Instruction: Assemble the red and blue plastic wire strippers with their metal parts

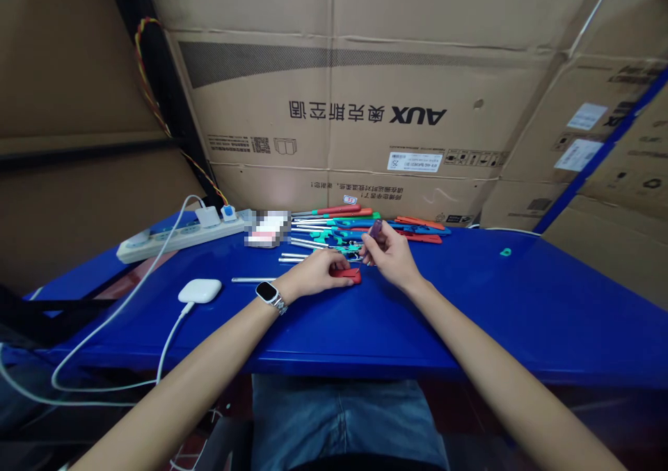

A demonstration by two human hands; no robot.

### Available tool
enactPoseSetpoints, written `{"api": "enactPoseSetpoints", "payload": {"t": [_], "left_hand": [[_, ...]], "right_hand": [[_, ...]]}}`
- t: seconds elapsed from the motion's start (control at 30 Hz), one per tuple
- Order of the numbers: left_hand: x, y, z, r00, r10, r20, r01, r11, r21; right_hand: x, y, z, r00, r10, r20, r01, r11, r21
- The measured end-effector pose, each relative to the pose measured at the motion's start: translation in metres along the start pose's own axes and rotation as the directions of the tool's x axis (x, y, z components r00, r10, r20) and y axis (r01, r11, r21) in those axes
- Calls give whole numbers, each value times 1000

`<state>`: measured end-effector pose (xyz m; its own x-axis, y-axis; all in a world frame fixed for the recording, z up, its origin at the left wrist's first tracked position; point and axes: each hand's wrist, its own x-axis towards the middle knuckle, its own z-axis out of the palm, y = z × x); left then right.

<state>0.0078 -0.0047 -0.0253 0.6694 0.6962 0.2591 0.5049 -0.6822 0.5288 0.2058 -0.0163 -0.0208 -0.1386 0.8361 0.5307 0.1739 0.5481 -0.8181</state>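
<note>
Cardboard box (365, 109) reads "AUX" upside down; left hand (318, 273) presses red piece (348, 273), right hand (391, 255) pinches purple piece (374, 229).

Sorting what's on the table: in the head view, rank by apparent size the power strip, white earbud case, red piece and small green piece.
1. power strip
2. white earbud case
3. red piece, partly under the left hand
4. small green piece

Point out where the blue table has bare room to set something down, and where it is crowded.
Bare blue table runs along the near edge in front of both hands and over the right side, past the right hand, with only a small green piece there. It is crowded at the tool pile behind the hands, and leftward around the left hand, white case and power strip.
</note>
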Motion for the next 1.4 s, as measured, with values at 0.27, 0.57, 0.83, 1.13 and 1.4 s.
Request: {"api": "enactPoseSetpoints", "payload": {"t": [0.27,0.57,0.83,1.13,1.4], "left_hand": [[0,0,1,1000,4,6,-4,1000,0],[1,-3,1,1000,-2,22,2,1000,2],[1,-1,1,1000,9,11,-9,1000,8],[0,-4,3,1000,7,14,-8,1000,15],[10,16,-12,939,34,-343,-81,989,-124]], "right_hand": [[-1,-1,0,1000,-11,9,11,999,-36],[-2,-2,4,999,4,36,-2,999,-45],[-2,-2,4,998,6,64,-2,998,-56],[-2,-3,3,998,13,55,-8,996,-94],[1,1,5,999,20,50,-16,996,-93]]}}
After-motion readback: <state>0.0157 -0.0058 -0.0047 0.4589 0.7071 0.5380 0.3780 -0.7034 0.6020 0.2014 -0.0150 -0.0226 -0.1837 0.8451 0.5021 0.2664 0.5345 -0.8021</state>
